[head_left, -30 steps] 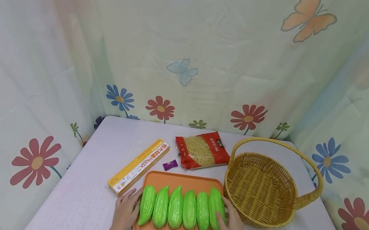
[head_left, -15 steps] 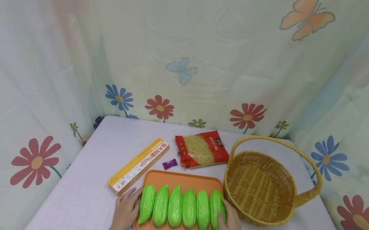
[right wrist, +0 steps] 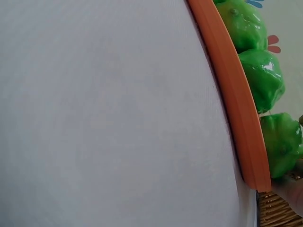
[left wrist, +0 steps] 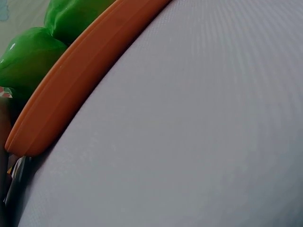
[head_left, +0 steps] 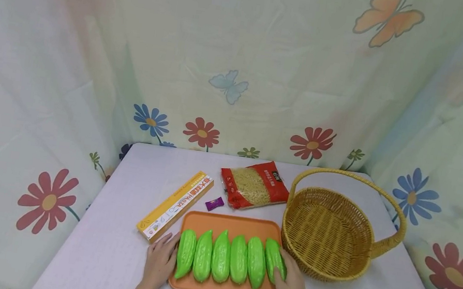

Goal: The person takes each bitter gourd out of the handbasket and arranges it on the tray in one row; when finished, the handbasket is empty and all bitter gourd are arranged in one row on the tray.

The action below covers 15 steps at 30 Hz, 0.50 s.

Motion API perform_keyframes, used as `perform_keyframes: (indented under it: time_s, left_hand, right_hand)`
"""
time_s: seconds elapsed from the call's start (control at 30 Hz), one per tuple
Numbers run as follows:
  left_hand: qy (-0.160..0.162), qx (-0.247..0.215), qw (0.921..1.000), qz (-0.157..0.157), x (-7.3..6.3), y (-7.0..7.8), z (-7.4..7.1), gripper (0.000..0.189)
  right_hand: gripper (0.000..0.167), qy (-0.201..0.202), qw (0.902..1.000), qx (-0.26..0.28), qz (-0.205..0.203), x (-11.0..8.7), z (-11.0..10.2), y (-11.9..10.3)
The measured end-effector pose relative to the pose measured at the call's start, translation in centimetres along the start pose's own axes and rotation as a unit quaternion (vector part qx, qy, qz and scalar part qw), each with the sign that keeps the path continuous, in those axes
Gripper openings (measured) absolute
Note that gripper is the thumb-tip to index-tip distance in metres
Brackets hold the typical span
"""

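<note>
An orange tray (head_left: 230, 224) near the table's front bears several glossy green bitter melons, among them one in the middle (head_left: 221, 256), side by side in a row. My left hand (head_left: 160, 262) rests at the tray's left edge beside the leftmost bitter melon (head_left: 186, 253), its fingers loosely extended. With thumb and fingers on either side, my right hand (head_left: 293, 287) holds the rightmost bitter melon (head_left: 273, 257), which lies tilted on the tray. The right wrist view shows that melon's end (right wrist: 282, 144) above the tray's edge (right wrist: 236, 101), part of the hand beside it.
A wicker basket (head_left: 330, 273) with a tall handle stands right of the tray. Behind the tray lie a red bag of pasta (head_left: 252, 186) and a small purple wrapped candy (head_left: 214, 204). A yellow and white pasta box (head_left: 175, 208) lies at the back left.
The rightmost bitter melon has shifted slightly toward the tray's near side and right under my right hand. My left hand stays at the tray's left edge.
</note>
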State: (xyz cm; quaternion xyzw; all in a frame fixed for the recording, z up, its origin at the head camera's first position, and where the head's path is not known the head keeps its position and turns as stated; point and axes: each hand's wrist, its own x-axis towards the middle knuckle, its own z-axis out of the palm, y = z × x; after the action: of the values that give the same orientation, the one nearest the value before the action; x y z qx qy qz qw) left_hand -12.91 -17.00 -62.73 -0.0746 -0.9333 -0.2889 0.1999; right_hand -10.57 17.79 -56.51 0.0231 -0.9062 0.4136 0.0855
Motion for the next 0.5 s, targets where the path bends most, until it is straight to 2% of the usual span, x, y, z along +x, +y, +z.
perform_keyframes:
  time_s: [0.17,0.33,0.43,0.5]
  left_hand:
    - [0.006,-0.01,0.9999,-0.006,0.28,-0.18,-0.04,0.038]
    - [-0.001,-0.02,0.9998,-0.009,-0.1,-0.39,0.24,0.038]
    - [-0.015,-0.04,0.9989,-0.021,-0.41,-0.38,0.25,0.039]
    - [-0.023,-0.06,0.9974,-0.031,-0.48,-0.27,0.03,0.04]
  right_hand:
    - [0.056,-0.023,0.9995,0.003,0.022,-0.04,-0.13,-0.03]
    - [0.054,-0.033,0.9985,0.009,0.043,-0.4,-0.41,0.02]
    - [0.052,-0.029,0.999,0.004,0.033,-0.59,-0.67,-0.04]
    - [0.051,-0.021,0.9997,-0.005,0.009,-0.56,-0.78,-0.08]
